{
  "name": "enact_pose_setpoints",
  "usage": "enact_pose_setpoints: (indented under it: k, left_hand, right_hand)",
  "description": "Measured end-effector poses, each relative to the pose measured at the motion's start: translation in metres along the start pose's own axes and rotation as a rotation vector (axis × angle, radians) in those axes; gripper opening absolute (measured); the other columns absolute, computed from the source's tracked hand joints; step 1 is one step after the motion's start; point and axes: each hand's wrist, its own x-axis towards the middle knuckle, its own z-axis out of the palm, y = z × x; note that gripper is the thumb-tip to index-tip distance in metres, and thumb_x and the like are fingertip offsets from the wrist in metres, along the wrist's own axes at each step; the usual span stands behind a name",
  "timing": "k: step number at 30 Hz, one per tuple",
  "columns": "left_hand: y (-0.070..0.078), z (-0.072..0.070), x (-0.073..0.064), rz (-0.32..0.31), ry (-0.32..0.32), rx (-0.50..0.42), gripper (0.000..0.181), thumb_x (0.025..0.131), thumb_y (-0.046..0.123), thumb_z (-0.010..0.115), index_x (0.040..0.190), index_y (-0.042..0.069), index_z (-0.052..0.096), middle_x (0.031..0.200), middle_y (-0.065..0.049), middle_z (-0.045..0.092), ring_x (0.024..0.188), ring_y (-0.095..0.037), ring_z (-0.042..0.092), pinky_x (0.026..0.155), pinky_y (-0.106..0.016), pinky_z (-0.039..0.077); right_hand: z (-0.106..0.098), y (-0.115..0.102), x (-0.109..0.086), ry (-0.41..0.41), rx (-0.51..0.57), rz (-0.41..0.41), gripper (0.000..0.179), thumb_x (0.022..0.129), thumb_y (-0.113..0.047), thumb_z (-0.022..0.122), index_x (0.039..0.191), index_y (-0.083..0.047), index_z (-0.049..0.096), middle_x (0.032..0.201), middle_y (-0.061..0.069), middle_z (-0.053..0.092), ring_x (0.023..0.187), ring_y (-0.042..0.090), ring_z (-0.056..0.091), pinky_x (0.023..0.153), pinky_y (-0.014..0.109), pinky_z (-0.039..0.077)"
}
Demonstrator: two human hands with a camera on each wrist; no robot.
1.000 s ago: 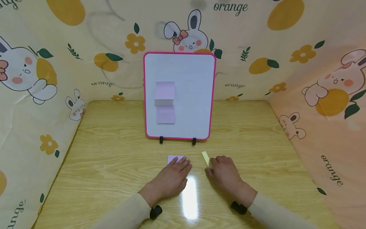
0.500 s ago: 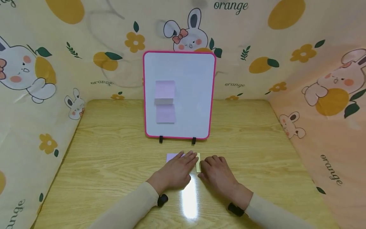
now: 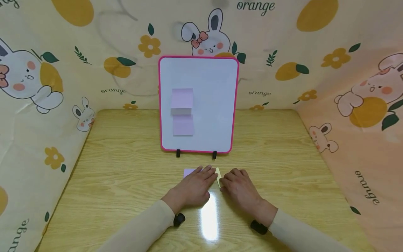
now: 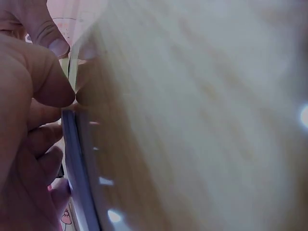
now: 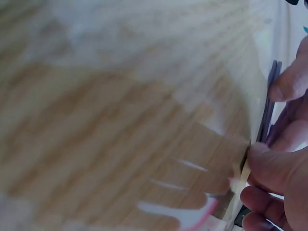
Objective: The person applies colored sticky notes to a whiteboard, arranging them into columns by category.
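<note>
My left hand (image 3: 192,187) lies over a purple sticky note pad (image 3: 188,172) on the table, its fingers extended and covering most of it. The pad's stacked edge (image 4: 77,163) shows below the fingers in the left wrist view. Just right of the left fingertips stands a narrow yellow sticky note strip (image 3: 218,175), slightly tilted. My right hand (image 3: 241,190) pinches the strip near its lower part with thumb and curled fingers. In the right wrist view, the yellow strip (image 5: 244,179) appears beside the right thumb.
Behind the hands a whiteboard (image 3: 214,105) with a pink frame stands on two black feet (image 3: 214,155). Two purple notes (image 3: 182,125) are on its left half, one above the other. Patterned sheets (image 3: 274,42) wall in the wooden table (image 3: 126,182).
My right hand has brought the yellow strip left, up against the left fingertips, and its lean has changed. My left hand has slid slightly right over the purple pad.
</note>
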Motion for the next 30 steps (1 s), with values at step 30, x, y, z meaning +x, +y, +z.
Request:
enact_pose_setpoints:
  k: [30]
  left_hand:
    - [0.007,0.006,-0.029,-0.017,0.067,0.005,0.062,0.11,0.042,0.048,0.163,0.009,0.041,0.171,-0.008,0.034,0.161,-0.023,0.028,0.135,-0.044,0.019]
  right_hand:
    - [0.002,-0.001,0.002,-0.059,-0.08,0.131,0.05,0.1,-0.036,0.069,0.134,0.002,0.067,0.136,0.016,0.069,0.128,0.036,0.063,0.108,0.062,0.051]
